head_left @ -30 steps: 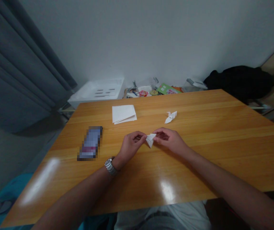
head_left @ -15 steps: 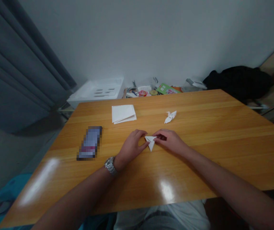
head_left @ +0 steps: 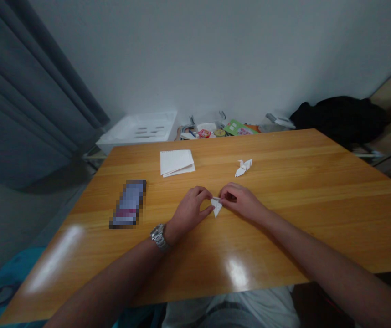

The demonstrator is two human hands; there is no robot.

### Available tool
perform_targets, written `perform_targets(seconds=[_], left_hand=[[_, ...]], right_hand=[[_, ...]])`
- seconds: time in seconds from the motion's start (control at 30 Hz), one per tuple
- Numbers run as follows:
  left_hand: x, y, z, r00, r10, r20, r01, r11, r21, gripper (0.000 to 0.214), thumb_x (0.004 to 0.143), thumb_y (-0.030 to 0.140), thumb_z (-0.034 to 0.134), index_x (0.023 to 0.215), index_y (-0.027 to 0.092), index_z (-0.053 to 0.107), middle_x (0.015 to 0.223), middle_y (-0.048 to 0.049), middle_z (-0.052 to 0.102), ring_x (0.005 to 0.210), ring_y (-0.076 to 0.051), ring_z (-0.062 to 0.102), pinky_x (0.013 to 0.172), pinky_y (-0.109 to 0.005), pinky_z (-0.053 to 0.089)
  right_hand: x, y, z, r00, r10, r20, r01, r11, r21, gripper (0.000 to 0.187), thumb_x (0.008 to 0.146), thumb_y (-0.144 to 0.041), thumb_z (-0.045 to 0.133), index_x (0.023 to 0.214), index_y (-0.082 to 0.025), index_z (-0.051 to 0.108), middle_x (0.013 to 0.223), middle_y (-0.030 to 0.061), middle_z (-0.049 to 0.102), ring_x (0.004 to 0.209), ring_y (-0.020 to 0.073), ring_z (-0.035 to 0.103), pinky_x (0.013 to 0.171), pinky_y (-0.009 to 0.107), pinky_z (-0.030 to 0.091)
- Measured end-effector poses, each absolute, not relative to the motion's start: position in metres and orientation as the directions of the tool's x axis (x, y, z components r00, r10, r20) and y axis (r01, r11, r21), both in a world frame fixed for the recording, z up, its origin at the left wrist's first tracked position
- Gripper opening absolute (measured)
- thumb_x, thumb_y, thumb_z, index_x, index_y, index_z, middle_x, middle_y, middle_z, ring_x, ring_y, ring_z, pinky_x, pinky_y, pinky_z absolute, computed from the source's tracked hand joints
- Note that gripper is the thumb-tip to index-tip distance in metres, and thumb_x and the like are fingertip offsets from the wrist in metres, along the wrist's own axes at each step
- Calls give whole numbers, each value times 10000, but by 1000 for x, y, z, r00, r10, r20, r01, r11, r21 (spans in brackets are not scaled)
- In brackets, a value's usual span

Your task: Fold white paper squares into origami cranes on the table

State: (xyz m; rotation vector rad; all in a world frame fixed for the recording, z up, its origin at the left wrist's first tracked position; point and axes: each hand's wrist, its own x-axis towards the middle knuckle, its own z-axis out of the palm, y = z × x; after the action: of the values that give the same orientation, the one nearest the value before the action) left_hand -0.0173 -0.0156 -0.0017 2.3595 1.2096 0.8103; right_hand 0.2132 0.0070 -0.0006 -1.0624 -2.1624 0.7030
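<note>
Fingers (head_left: 230,197) of the right hand (head_left: 242,202) pinch a light, flimsy paper triangle (head_left: 216,207) at its folded top edge; left hand (head_left: 189,212) grip unclear.

Beyond the left hand (head_left: 190,214), a phone (head_left: 129,205) sits in the way on the wooden table (head_left: 277,237). Farther off lie a stack of paper (head_left: 177,162) and a paper crane (head_left: 243,167), with a gap between them wide enough for a hand. Right of the right hand (head_left: 241,202), bare wood runs to the table edge.

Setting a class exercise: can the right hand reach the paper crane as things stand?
Probably yes: nothing lies between the right hand and the crane, though it must first release the folded paper.
</note>
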Motion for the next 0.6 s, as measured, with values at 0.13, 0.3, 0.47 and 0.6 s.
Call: perform_targets(seconds=[0.13, 0.3, 0.47, 0.6], left_hand=[[-18, -15, -3, 477, 820, 317, 620, -570, 540, 235, 871, 251, 696, 1091, 208, 623, 1131, -70, 597, 1071, -247, 558, 965, -399, 479], [-18, -13, -6, 483, 820, 307, 634, -570, 524, 256, 877, 270, 702, 1112, 210, 621, 1148, -71, 593, 1083, -248, 552, 973, -403, 478], [-18, -14, -6, 485, 819, 308, 642, -572, 511, 248, 877, 270, 703, 1104, 211, 622, 1144, -68, 597, 1079, -247, 555, 976, -405, 481], [-18, -14, -5, 505, 804, 315, 640, -593, 489, 318, 888, 267, 688, 1197, 226, 625, 1197, -76, 592, 1107, -248, 554, 995, -414, 483]], right_hand=[[213, 8, -3, -476, 818, 323, 450, 542, -710, 80, 904, -245, 668, 845, -196, 648, 896, 37, 608, 798, 170, 567, 712, 290, 446], [214, 10, -8, -449, 816, 363, 427, 553, -716, 90, 878, -191, 687, 833, -200, 610, 903, 28, 597, 785, 164, 563, 704, 292, 455], [214, 12, -8, -465, 800, 380, 412, 575, -707, 81, 889, -138, 650, 845, -200, 626, 951, 39, 601, 832, 166, 586, 737, 297, 479], [215, 13, -10, -457, 803, 383, 429, 575, -697, 55, 907, -152, 638, 900, -201, 663, 959, 45, 595, 818, 163, 591, 726, 296, 492]])
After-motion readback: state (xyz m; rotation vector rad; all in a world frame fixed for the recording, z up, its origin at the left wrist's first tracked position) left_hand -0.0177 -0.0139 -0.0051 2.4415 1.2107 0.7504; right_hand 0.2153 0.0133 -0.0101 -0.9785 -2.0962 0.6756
